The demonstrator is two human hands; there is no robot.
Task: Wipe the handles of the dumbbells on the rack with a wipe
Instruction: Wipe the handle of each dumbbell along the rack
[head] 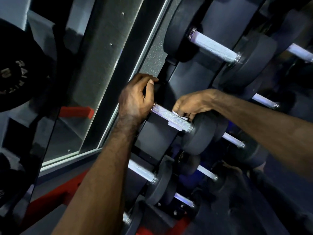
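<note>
Handle in hand: the knurled steel dumbbell handle [171,117] runs from upper left to lower right between its 2 dark heads, on the middle tier of the dumbbell rack [186,78].
Wipe: a white wipe [176,118] is wrapped around the handle's right part, close to the right head.
Right hand [191,105]: fingers curled over the wipe and handle, pinching it against the bar; it sits at the lower-right end, so the bare bar lies up and to its left.
Left hand [137,97]: fingers curled over the left head [162,94], steadying it; nearer the unwiped end, but without the wipe.
Next move, as I judge: slide the wipe up-left along the axis.
Containers: none visible; the rack holds other dumbbells, such as the upper dumbbell handle [215,46].
</note>
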